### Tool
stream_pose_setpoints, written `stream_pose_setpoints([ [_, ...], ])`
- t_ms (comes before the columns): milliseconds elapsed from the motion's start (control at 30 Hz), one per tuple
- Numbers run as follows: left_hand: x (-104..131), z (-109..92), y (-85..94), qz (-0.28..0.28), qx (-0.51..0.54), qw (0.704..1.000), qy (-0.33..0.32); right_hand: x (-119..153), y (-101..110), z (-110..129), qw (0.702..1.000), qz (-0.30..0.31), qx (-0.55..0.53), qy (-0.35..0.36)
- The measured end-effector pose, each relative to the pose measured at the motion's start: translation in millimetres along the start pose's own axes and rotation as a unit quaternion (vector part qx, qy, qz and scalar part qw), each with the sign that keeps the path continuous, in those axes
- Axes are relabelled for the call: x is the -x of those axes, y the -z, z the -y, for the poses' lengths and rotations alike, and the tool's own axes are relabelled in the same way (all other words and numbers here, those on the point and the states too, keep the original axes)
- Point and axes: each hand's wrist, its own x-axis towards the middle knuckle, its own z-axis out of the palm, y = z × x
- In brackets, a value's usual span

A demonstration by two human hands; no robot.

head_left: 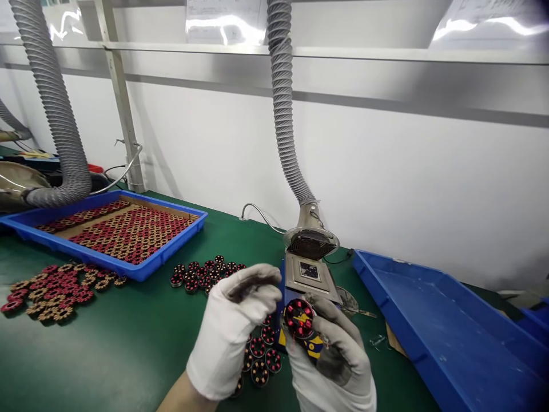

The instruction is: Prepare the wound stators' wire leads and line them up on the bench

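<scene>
My right hand [330, 349], in a white glove with grey-stained fingers, grips a round motor stator [299, 318] with red coils and a black rim between thumb and fingers. Thin red wire shows at its lower edge. To its left my left hand [240, 320], gloved the same way, is raised with its fingers curled together; whatever they pinch, if anything, is hidden. Behind the hands stands a blue soldering pot [311, 274] with a metal top and a square dark opening. Several similar stators [259, 372] lie below and beside my left hand.
More black-rimmed stators [201, 276] lie behind my left hand. Loose red and tan cores [55, 292] are heaped at left, before a blue tray [141, 272] of them. A fume hood [311, 240] with a grey hose [283, 103] hangs over the pot. At right is another blue tray [429, 309].
</scene>
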Motion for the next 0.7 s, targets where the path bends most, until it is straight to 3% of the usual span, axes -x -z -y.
stream_pose_setpoints([
  [100,-1,-3,-2.4,0.027,-0.03,0.997,0.069,2,1,-1,1.0,0.005,-0.008,-0.012],
  [267,-1,8,-1.2,0.01,-0.017,0.997,0.068,6,3,-5,0.999,0.032,-0.002,-0.02],
  [400,-5,11,6.0,-0.047,0.03,0.998,0.02,3,0,-2,0.999,0.024,-0.01,-0.022],
  [500,-7,0,13.2,-0.09,0.031,0.995,-0.041,0,-1,1,0.996,0.022,-0.041,-0.077],
  [633,10,-16,39.1,-0.149,-0.167,0.972,-0.066,-7,7,-7,0.975,0.052,-0.102,-0.191],
  [700,30,-15,61.3,-0.098,-0.317,0.94,-0.074,-16,16,-22,0.95,0.101,-0.129,-0.267],
])
